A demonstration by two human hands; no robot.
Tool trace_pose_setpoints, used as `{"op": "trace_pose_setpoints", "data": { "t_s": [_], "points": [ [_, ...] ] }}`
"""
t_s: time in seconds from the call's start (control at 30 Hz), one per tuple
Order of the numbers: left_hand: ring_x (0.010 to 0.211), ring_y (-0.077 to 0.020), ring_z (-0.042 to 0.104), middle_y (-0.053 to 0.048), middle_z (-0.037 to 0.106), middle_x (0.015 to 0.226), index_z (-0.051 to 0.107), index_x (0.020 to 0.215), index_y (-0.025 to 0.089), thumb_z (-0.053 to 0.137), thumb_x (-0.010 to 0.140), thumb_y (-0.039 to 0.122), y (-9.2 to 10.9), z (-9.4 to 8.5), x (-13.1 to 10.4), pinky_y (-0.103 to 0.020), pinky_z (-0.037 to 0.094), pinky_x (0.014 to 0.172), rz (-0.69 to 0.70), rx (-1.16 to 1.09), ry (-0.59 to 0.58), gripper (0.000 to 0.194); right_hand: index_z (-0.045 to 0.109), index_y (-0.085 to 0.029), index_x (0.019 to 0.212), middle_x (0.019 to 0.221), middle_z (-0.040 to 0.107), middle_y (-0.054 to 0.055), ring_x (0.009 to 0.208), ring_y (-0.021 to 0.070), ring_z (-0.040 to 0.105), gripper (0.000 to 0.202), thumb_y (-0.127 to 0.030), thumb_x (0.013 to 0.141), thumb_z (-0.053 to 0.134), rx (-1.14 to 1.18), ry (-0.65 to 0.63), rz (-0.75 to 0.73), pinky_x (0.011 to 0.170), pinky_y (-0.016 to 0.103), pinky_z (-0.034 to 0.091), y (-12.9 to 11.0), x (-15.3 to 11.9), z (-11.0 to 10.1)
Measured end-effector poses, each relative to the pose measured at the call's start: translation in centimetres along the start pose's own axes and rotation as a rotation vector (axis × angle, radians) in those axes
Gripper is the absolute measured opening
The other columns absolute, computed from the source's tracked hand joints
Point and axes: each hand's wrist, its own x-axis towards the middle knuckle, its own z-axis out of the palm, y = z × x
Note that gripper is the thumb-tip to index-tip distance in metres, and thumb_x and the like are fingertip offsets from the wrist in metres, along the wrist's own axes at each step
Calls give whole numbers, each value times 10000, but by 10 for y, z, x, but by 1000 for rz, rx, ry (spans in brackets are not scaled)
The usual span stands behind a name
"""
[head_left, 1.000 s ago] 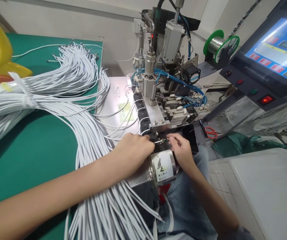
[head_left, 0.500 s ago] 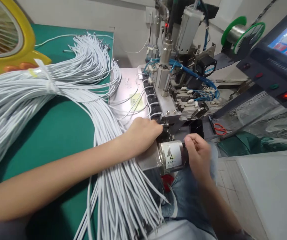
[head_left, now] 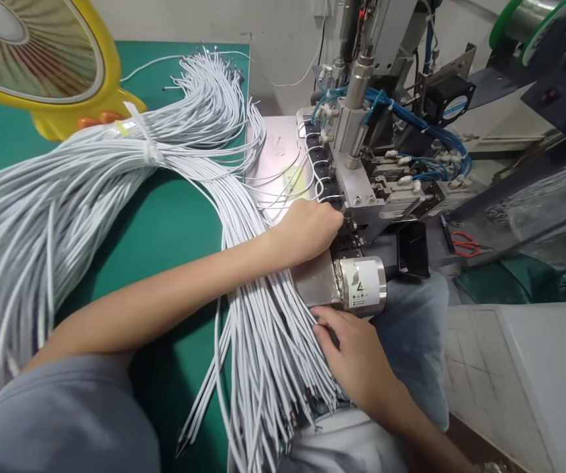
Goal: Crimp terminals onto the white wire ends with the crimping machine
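I count two hands, my left hand (head_left: 309, 230) and my right hand (head_left: 359, 358); white cables (head_left: 273, 335) too many to number, with one white tie (head_left: 151, 155) round them; one machine (head_left: 357, 187); one labelled metal cylinder (head_left: 364, 284); one yellow fan (head_left: 46, 56); one wire spool (head_left: 529, 23); one black bin (head_left: 413, 253); one pair of red-handled scissors (head_left: 474, 249).

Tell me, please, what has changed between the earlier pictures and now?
The right hand has moved left and towards the body, from beside the silver metal cylinder with a white label to the edge of the long white cables; whether it released anything is unclear. The camera view shifted, so things appear further right. The left hand stays at the grey metal machine with blue tubes.
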Motion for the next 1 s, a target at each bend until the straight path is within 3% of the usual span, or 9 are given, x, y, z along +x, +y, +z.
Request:
{"op": "trace_pose_setpoints", "data": {
  "t_s": [0.1, 0.23, 0.33, 0.43, 0.5, 0.57, 0.83, 1.0],
  "points": [
    [698, -209, 594, -123, 616, 731, 666, 723, 85, 375, 875, 216, 13, -7, -6, -304, 385, 570, -2, -68, 62, 353, 618, -222, 1055, 889, 701, 53, 794, 204, 645, 261, -174, 865, 445, 13, 43, -26, 686, 294, 457, 1, -1, -15],
    [732, -170, 549, -78, 600, 775, 653, 727, 120, 369, 907, 284, 33, -17, -20, -267, 382, 574, 185, -237, 206, 375, 639, -203, 929, 786, 667, 36, 694, 172, 606, 170, -212, 857, 485, 47, 158, -20, 617, 267, 438, 7, -3, -42],
    [727, -155, 536, -67, 610, 780, 661, 782, 124, 362, 926, 324, 41, -15, -27, -267, 410, 622, 343, -362, 249, 387, 633, -190, 855, 714, 639, 8, 635, 149, 583, 114, -210, 834, 523, 223, 213, 43, 567, 244, 434, 14, -5, -54],
    [746, -156, 556, -57, 629, 779, 664, 875, 134, 404, 919, 381, 40, -7, -28, -263, 433, 662, 485, -489, 238, 361, 629, -196, 808, 709, 628, -9, 648, 136, 585, 41, -214, 794, 595, 488, 428, 58, 580, 229, 455, 25, -5, -54],
    [728, -147, 570, -46, 634, 764, 661, 916, 146, 435, 911, 368, 38, -2, -25, -245, 432, 638, 504, -560, 216, 317, 626, -202, 767, 694, 617, -19, 627, 122, 575, 26, -207, 755, 649, 639, 593, 46, 573, 224, 457, 33, -1, -50],
    [704, -127, 577, -40, 636, 765, 658, 927, 146, 444, 912, 291, 36, 3, -22, -220, 425, 617, 512, -635, 184, 259, 631, -205, 751, 683, 615, -22, 591, 111, 563, 55, -203, 727, 681, 785, 664, 25, 552, 226, 452, 41, 5, -46],
    [690, -100, 556, -34, 583, 746, 630, 844, 148, 420, 914, 191, 34, 9, -16, -180, 413, 626, 563, -774, 131, 226, 672, -212, 897, 685, 638, 7, 617, 141, 591, 177, -345, 789, 626, 1238, 592, -139, 622, 312, 491, 48, 19, -37],
    [655, -103, 559, -36, 598, 725, 626, 888, 154, 436, 908, 193, 35, 15, -17, -180, 415, 595, 563, -792, 173, 195, 666, -214, 847, 704, 618, -4, 575, 111, 547, 127, -303, 757, 675, 1229, 538, -117, 566, 272, 458, 51, 22, -35]
  ]
}}
